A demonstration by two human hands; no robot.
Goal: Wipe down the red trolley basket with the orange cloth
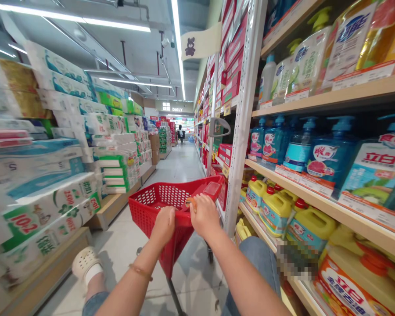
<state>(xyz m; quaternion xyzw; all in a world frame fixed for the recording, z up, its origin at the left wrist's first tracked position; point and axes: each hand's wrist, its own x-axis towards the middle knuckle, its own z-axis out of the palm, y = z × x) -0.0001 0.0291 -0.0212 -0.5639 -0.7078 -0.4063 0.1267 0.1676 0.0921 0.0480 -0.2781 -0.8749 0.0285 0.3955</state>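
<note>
Shopping basket (178, 250) was red, with a lattice mesh | jugs (275, 213) were yellow, with red caps | pump bottles (331, 156) were teal | tissue packs (52, 210) were white, with green panels | clog (85, 263) was white, dotted with holes

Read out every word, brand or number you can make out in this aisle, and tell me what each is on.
"DAILY": sign at the aisle's far end
"10.2": green label on a tissue pack
"立白": label on a pump bottle
Shelf price tags: too small to read
</note>
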